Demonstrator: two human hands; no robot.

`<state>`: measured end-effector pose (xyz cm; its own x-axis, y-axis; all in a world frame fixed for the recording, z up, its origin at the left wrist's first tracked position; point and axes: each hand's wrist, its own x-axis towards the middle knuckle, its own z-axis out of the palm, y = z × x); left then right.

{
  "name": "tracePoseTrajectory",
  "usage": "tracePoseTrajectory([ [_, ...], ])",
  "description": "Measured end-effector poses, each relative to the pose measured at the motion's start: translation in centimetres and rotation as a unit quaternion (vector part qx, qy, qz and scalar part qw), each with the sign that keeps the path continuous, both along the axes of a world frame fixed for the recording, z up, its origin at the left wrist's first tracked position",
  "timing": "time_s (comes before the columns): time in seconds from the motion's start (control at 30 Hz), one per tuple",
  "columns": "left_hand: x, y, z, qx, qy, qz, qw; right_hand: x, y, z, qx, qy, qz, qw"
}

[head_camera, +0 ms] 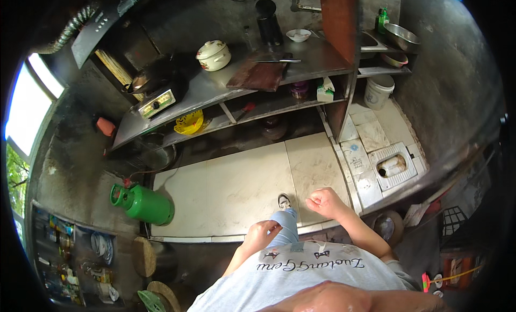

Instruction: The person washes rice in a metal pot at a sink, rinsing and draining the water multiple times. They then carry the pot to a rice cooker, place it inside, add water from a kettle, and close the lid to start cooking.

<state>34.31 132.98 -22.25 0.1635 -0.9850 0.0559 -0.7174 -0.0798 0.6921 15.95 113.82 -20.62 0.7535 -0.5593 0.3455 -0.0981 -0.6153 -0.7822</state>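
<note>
My left hand (pixel 262 234) hangs loosely curled beside my thigh, over the pale floor tiles, and nothing shows in it. Across from it, my right hand (pixel 324 202) is raised with bent fingers; no object is visible in its curl. Both hands are away from the metal counter (pixel 209 84). On that counter, a dark wooden cutting board (pixel 258 73) lies with a cleaver (pixel 282 60) across its far end. A lidded enamel pot (pixel 213 56) with a flower pattern is left of the board, and a white bowl (pixel 298 35) sits farther right.
A green gas cylinder (pixel 145 204) lies or stands at the left; its pose is unclear. A gas stove (pixel 157 103) is at the counter's left end. Below are a yellow basket (pixel 188 122) and a tissue pack (pixel 325 91). A squat toilet (pixel 392 166) and white bucket (pixel 379 92) are right.
</note>
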Motion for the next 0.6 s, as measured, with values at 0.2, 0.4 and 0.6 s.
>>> tracePoseTrajectory([
  [0.2, 11.1, -14.8, -0.9, 0.030, 0.020, 0.020, 0.999, 8.2, -15.2, -0.4, 0.052, 0.097, -0.066, 0.992],
  [0.4, 19.8, -24.9, 2.1, 0.011, 0.053, 0.027, 0.998, 15.1, -28.2, 1.7, 0.105, 0.051, -0.146, 0.982],
  [0.6, 26.1, -28.7, 2.9, 0.039, 0.047, 0.144, 0.988, 22.6, -43.6, 4.7, 0.074, -0.005, -0.156, 0.985],
])
